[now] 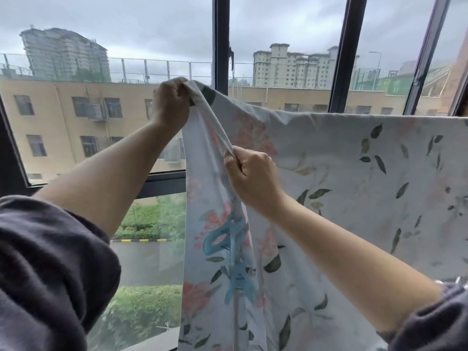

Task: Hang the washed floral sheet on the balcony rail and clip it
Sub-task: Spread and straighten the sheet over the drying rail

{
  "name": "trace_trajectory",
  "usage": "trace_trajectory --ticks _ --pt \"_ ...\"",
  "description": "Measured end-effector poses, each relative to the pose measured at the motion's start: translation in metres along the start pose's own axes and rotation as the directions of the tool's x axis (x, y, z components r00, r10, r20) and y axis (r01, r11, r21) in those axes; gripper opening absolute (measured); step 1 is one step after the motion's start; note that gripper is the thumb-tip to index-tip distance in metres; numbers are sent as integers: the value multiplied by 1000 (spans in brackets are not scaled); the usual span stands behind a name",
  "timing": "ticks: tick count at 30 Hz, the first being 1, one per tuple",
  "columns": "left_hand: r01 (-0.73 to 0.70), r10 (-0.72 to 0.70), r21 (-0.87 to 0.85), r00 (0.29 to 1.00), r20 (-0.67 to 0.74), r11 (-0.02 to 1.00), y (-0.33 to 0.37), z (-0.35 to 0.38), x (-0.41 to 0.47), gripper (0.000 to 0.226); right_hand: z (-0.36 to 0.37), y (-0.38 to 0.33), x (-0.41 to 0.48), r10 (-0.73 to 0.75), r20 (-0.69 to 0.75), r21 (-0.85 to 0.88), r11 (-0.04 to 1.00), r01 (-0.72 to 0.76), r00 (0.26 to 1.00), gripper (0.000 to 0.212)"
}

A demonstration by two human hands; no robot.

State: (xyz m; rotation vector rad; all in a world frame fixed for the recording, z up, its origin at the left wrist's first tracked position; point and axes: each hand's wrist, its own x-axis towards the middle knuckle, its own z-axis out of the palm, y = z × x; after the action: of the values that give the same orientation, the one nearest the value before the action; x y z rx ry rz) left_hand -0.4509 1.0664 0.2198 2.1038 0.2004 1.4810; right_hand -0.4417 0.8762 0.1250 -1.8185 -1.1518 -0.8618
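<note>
Floral sheet (354, 173) hangs draped over what I take to be the balcony rail. Its top fold runs level across the right of the window (220, 34), and the rail itself is hidden under the cloth. From my end, the right stretch looks hung, while the left end is not yet laid over. The left hand (170, 105) is raised, fingers curled tight round the corner. The right hand (252, 173), lower, has its fist closed on the taut edge running down from that corner. I judge that spreading that end and clipping are left. I count one sheet, two hands, and what look like two blue clips (231, 259) low by the hanging cloth, none on the top fold.
</note>
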Motion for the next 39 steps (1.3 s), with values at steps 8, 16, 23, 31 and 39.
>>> trace_trajectory --ticks 8,16,23,31,39 --pt "45 -19 -138 983 183 989 -43 -35 -21 24 36 -34 -15 57 127 -193 981 -32 990 36" --pt "69 -33 -266 990 138 961 -45 -54 -19 33 37 -65 7 -16 -12 -153 988 14 1000 43" --pt "107 -72 -157 975 212 982 -86 -48 -42 26 66 -45 -26 123 175 -256 964 -75 977 33" --pt "58 -48 -25 950 309 998 -76 -18 -88 16 62 -4 -47 182 290 -370 927 -65 940 35" --pt "221 -180 -164 955 234 961 -66 7 -165 20 44 37 -91 210 173 -182 967 -178 962 42"
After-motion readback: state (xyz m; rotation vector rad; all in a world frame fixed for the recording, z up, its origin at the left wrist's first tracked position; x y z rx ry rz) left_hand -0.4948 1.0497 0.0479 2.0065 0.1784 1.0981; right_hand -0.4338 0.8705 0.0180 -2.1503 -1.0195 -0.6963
